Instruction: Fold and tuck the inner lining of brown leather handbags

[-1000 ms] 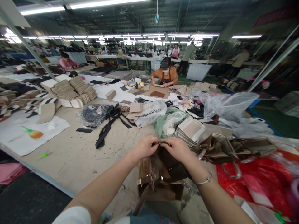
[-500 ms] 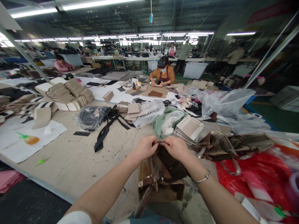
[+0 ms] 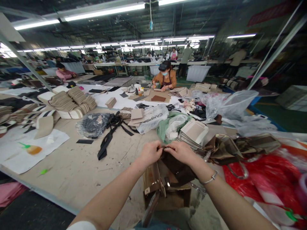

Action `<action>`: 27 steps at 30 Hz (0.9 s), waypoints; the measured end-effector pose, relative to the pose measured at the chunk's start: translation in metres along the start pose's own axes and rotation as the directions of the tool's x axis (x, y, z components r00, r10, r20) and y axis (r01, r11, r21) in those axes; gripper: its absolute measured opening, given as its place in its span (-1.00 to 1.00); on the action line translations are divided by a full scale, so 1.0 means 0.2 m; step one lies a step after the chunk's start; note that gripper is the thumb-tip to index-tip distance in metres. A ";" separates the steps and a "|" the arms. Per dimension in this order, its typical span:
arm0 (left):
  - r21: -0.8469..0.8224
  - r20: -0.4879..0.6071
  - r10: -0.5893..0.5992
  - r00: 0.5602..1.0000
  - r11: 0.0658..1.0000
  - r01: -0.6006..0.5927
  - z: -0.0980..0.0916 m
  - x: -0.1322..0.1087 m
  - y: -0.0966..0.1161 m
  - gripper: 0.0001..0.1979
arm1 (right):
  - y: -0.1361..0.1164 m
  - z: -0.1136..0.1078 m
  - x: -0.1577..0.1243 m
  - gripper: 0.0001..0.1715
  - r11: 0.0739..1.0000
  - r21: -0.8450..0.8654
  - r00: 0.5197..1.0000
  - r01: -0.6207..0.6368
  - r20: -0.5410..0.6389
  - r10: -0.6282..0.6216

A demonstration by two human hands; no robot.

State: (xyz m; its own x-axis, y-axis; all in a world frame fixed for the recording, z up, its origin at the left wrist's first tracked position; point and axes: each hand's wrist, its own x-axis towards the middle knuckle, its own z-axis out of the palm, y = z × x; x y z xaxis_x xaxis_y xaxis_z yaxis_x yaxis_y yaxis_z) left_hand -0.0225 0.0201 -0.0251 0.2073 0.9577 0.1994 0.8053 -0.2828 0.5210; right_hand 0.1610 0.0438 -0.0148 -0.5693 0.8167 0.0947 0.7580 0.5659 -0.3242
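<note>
Head view: left hand [image 3: 151, 153] and right hand [image 3: 180, 152] in pinch on limp dark fabric [image 3: 178, 167] (boxy bag [image 3: 153, 183] below)

The place is shown to be a factory workshop by rows of tube lights [image 3: 105, 12] hung under a dark roof [image 3: 134, 25] and by long benches [image 3: 134, 64] set at the back, where several workers [image 3: 185, 59] are seen. The broad worktable [image 3: 112, 185] in front is strewn with stacked beige panels [image 3: 62, 103], a squeeze bottle [image 3: 35, 149] of amber liquid and plastic bags [image 3: 153, 118], and a brown bag [image 3: 176, 171] is held at its near edge.
</note>
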 end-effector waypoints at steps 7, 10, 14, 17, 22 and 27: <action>-0.026 0.003 0.022 1.000 0.999 -0.021 0.00 -0.03 0.00 -0.90 | 0.03 -0.01 0.02 -0.48 0.979 0.195 0.998 0.060 -0.005 -0.060; -0.014 0.015 0.030 0.999 0.999 -0.030 0.00 -0.04 0.00 -0.91 | 0.05 -0.02 0.03 -0.37 0.952 0.301 0.994 0.062 0.067 -0.086; 0.005 0.002 0.009 1.000 1.000 -0.009 0.00 -0.03 0.00 -0.90 | 0.09 -0.02 0.01 0.07 0.866 0.499 0.962 0.021 0.225 -0.153; 0.002 -0.008 0.009 1.000 1.000 -0.009 0.01 -0.02 0.00 -0.91 | 0.10 0.00 0.00 0.03 0.837 0.544 0.982 -0.068 0.183 -0.039; 0.004 0.006 0.024 1.000 1.000 -0.024 0.03 0.00 0.00 -0.90 | 0.03 0.02 0.02 -0.49 0.950 0.308 0.997 -0.049 0.071 0.029; -0.149 0.046 -0.018 0.999 0.989 0.024 -0.01 -0.03 -0.01 -0.92 | -0.02 0.00 0.04 -0.72 0.999 0.036 0.995 -0.007 0.098 0.003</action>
State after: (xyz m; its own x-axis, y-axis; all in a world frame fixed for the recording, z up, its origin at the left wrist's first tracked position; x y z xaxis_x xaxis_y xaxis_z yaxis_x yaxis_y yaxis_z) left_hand -0.0253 0.0148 -0.0256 0.2181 0.9640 0.1522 0.7184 -0.2641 0.6435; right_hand 0.1541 0.0479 -0.0119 -0.5951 0.8037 0.0010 0.7500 0.5558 -0.3587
